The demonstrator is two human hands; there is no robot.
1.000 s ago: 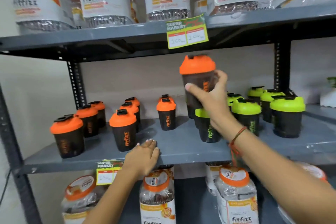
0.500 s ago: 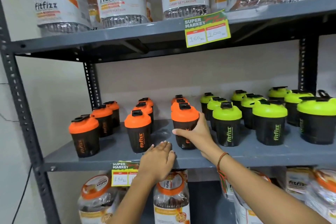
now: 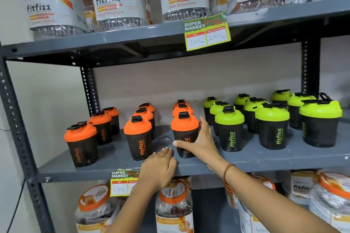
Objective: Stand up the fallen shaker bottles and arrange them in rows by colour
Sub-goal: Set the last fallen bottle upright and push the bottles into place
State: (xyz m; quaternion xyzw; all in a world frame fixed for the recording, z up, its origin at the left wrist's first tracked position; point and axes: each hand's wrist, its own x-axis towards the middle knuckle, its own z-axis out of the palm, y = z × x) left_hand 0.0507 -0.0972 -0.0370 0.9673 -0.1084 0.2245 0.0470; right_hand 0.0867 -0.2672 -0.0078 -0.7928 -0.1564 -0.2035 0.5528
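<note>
Fingers point(image 3: 203, 125) of the right hand point(image 3: 198, 142) were spread loosely round the front orange shaker point(image 3: 184, 134), thumb low on the left, fingertips on its right shoulder — cupping more than clamping, bottle standing on the grey shelf point(image 3: 246, 159) at centre frame. It looked like the placing step, closing the third orange column beside the green shakers point(image 3: 229, 130). Next move, by my read: let go cleanly without nudging it. The right forearm reached up from lower right. The left hand point(image 3: 159, 168) lay flat on the shelf lip, holding nothing.
</note>
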